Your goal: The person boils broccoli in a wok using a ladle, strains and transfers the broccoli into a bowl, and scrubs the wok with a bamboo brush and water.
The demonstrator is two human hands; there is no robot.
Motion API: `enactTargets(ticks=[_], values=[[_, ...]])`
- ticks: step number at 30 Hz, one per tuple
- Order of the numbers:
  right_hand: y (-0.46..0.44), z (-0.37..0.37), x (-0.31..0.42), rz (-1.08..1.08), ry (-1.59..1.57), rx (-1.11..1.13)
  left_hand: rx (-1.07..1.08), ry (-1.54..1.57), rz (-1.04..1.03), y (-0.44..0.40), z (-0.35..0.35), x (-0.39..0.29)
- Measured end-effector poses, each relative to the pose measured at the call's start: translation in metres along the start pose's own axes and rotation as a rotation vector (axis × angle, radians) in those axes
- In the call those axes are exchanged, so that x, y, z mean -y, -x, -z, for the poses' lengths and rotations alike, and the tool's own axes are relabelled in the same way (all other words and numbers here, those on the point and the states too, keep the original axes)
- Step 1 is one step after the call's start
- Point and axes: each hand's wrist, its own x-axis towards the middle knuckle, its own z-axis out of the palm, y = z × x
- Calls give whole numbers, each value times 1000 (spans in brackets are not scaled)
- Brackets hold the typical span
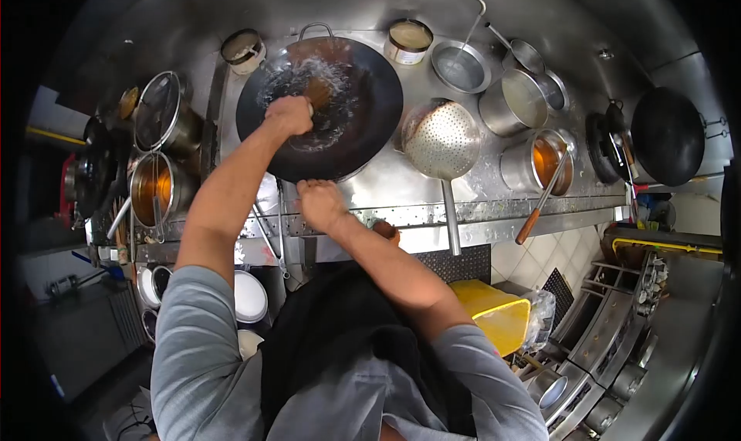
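Observation:
A large black wok (378,94) sits on the steel stove, with splashing water (332,74) inside it. My left hand (289,117) reaches over the wok, closed around a brown bristle brush (318,92) whose head is down in the water. At the wok's near edge, my right hand (320,203) is closed with its fingers on the rim; the exact grip there is partly hidden. On the far side stands the wok's loop handle (315,29). Right of the wok lies a perforated strainer (441,141) with a long metal handle pointing toward me.
Two tins (409,40) (243,50) stand behind the wok. A steel bowl (461,65) sits under a thin tap pipe (480,16). Pots (513,101) line the right; a pot with orange liquid (141,190) is at left. A yellow bin (494,314) stands below.

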Motion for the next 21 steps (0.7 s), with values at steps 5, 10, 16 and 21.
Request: enactTargets(ticks=[5,10,16,21], values=[[4,7,-13,10,136,-15,106,-165,-283,98,-11,-1],[12,24,-1,54,20,-74,-40,34,-35,17,10,1],[15,25,-3,67,-36,-90,5,432,-222,39,-12,-49],[10,28,1,4,-9,-20,243,-136,-335,129,42,7]])
